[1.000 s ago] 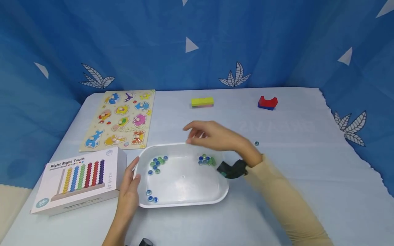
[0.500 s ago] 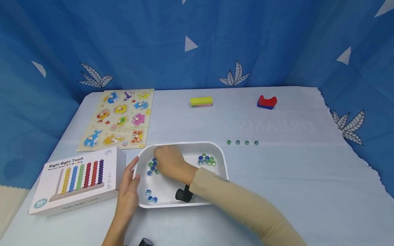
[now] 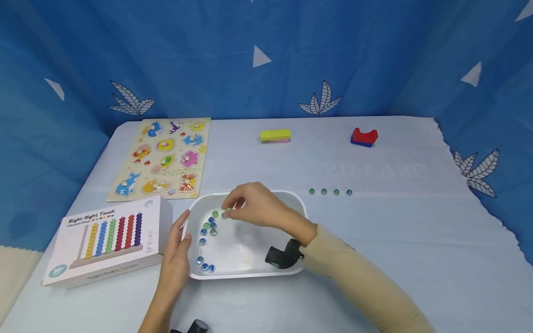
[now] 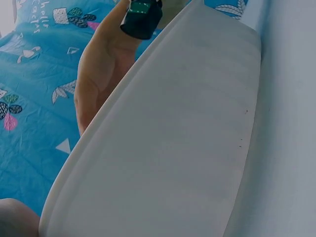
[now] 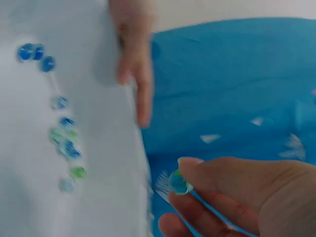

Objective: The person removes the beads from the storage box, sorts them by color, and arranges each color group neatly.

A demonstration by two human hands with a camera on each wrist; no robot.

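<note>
We begin at the right hand [image 3: 258, 206], which grasps one clear marble [image 5: 180, 182], tinted green and blue, between thumb tip and fingertip. We judge that this light pinch suits a small round part that would roll out of a looser hold. In the head view, the fingertips stand over the rear left portion of the white tray [image 3: 245, 278].

The left hand [image 3: 175, 263] grasps no marble; it lies against the left wall of the tray with its fingers extended along the outer side. We take this contact as a brace against sliding. We cannot tell how firmly it presses.

Inside the tray, we note a loose cluster of marbles [image 3: 213, 225] in the left half and three blue marbles [image 3: 204, 267] at the front left corner. The raised wall presumably keeps them from rolling away. The right wrist hides part of the tray floor.

On the desk [image 3: 416, 231], to the right of the tray, a row of four marbles [image 3: 324, 191] sits evenly spaced; the gaps, we judge, keep each marble distinct.

Farther out, we find a bead-toy box [image 3: 108, 236] and a sea-animal board [image 3: 166, 159] on the left, with a yellow block [image 3: 275, 135] and a red block [image 3: 365, 137] toward the rear edge, well apart from the marbles.
</note>
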